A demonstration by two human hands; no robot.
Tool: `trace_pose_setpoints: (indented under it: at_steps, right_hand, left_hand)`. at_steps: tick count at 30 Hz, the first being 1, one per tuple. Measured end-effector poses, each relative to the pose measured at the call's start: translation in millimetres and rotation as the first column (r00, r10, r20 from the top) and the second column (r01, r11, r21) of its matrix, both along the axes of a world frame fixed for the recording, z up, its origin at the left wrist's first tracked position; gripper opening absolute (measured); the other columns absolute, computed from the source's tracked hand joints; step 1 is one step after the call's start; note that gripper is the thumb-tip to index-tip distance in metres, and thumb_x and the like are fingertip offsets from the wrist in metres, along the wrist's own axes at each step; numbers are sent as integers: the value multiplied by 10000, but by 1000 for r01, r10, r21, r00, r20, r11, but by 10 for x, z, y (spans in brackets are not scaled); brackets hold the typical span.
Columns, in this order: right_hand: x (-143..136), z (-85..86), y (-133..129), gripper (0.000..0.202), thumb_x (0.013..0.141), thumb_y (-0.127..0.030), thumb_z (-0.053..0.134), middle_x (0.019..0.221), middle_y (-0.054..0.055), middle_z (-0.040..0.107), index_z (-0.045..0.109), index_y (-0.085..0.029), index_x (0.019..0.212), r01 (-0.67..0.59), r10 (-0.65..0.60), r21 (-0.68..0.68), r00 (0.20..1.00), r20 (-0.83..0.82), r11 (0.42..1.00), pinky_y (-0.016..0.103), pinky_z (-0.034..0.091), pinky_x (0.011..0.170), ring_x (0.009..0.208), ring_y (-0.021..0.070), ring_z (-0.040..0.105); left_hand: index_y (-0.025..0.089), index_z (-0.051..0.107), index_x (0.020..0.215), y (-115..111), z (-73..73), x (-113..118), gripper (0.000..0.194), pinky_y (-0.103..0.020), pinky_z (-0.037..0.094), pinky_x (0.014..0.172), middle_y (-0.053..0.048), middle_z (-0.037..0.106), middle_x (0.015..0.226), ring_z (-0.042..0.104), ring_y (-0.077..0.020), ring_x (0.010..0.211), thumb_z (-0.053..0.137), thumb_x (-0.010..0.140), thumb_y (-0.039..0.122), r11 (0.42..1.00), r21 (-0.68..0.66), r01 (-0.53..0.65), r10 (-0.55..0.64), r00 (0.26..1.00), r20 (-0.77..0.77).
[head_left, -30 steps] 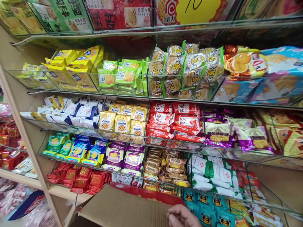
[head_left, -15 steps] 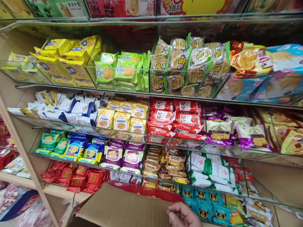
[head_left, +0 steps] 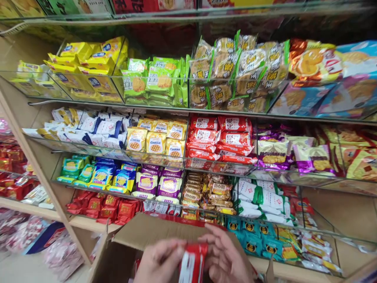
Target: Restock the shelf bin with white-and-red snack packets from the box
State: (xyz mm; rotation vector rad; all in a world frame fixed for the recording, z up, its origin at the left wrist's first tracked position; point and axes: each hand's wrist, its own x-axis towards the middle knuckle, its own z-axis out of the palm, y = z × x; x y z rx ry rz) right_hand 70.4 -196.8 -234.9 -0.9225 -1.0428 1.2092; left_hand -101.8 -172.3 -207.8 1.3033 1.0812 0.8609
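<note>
At the far left, low down, there lie some pinkish plastic bags (head_left: 63, 253). Next to them, on a wooden shelf (head_left: 97, 226), red packets (head_left: 107, 208) are heaped, and above these stand blue-and-yellow packets (head_left: 103, 175) behind a clear edge. A little more to the right are the cookie packets (head_left: 156, 142), in yellow and white.

In front of the shelves is a cardboard box (head_left: 153, 232), with one flap raised toward the goods. Over this box I see the person's left hand (head_left: 160, 261); its grip pinches the upper end of a red-and-white packet (head_left: 193, 265) between thumb and fingers. The packet is held upright between the two hands, above the box opening. Just beside it is the right hand (head_left: 228, 259), with fingers bent and partly spread; I cannot tell whether its grip also presses on the packet.

Beyond the right hand, teal packets (head_left: 271, 245) lie in the lowest row, and above them are white-and-green packets (head_left: 273, 200).
</note>
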Motion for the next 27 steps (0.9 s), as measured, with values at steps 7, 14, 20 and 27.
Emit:
trace_pose_setpoints:
  at_steps: [7, 14, 20, 27]
  right_hand:
    - [44, 340, 93, 511, 700, -304, 638, 1062, 97, 588, 389, -207, 1136, -24, 24, 11, 1000, 1, 1000, 347, 468, 776, 906, 193, 579]
    - [55, 258, 159, 470, 695, -317, 635, 1079, 103, 592, 446, -191, 1106, 37, -40, 41, 996, 83, 998, 346, 481, 780, 931, 209, 576]
    - [191, 133, 209, 297, 727, -186, 569, 1005, 60, 616, 575, -248, 1018, 177, -501, 526, 649, 572, 832, 359, 440, 814, 938, 222, 547]
    - [212, 320, 204, 415, 706, -131, 560, 1297, 50, 397, 538, -292, 1088, 23, -650, 746, 508, 565, 666, 485, 338, 921, 1179, 290, 351]
  left_hand:
    - [193, 581, 994, 287, 354, 387, 346, -258, 471, 681, -35, 661, 839, 598, -134, 729, 651, 672, 296, 995, 31, -93, 66, 871, 488]
    - [167, 580, 951, 233, 343, 410, 314, -270, 461, 728, -62, 661, 883, 607, -166, 809, 669, 660, 245, 996, 61, 66, -86, 891, 447]
    - [233, 510, 1077, 162, 361, 315, 393, -277, 429, 803, -59, 596, 1053, 563, -161, 948, 541, 746, 443, 988, -127, 92, -19, 873, 487]
    - [245, 355, 1173, 174, 461, 291, 537, -276, 477, 621, -42, 619, 869, 605, -122, 629, 625, 713, 306, 972, -113, 207, -119, 844, 523]
